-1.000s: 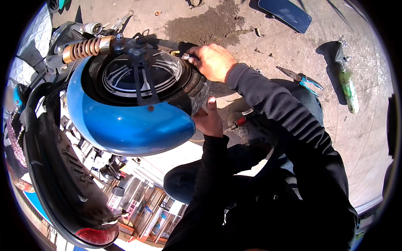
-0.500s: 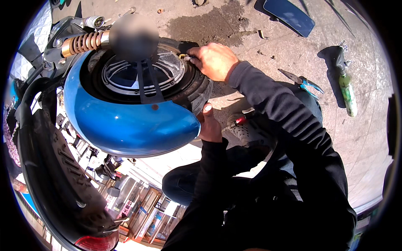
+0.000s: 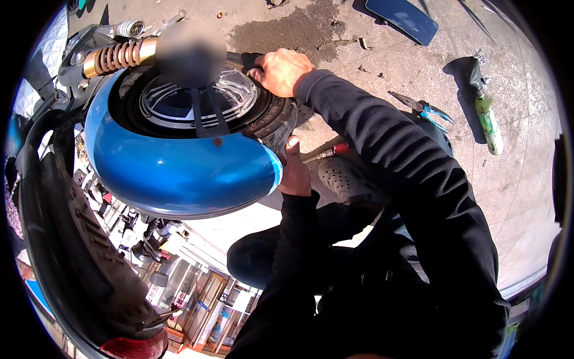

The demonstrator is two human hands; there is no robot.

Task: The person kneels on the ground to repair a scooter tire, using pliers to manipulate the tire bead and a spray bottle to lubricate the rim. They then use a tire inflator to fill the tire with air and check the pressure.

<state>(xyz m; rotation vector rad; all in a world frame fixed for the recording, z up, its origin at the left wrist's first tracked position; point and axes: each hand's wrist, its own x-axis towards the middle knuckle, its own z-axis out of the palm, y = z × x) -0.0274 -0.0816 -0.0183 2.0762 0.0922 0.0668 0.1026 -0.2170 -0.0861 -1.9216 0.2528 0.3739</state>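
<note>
A scooter wheel with a dark tyre (image 3: pixel 269 125) and a silver-patterned rim (image 3: pixel 239 107) lies in front of me, partly under a glossy blue mudguard (image 3: pixel 179 173). My left hand (image 3: pixel 295 173) grips the tyre's near right side beside the mudguard's tip. Its thumb points up against the rubber, and its other fingers are mostly hidden. My right hand (image 3: pixel 281 70) is at the tyre's far right side, fingers bent and closed. What sits inside these fingers is hidden. A blurred round patch covers the wheel's upper part.
A coppery shock-absorber spring (image 3: pixel 119 57) stands left of the wheel. The scooter's dark tail with a red light (image 3: pixel 134 347) fills the lower left. Pliers (image 3: pixel 421 109), a green bottle (image 3: pixel 489 125) and a phone (image 3: pixel 402 21) lie on the ground rightward. A red-handled tool (image 3: pixel 339 148) is near my shoe (image 3: pixel 341 179).
My right hand has shifted left and slightly up along the tyre; the small metal piece seen at its fingertips is now out of sight. My left hand stays by the mudguard tip. The view moved slightly.
</note>
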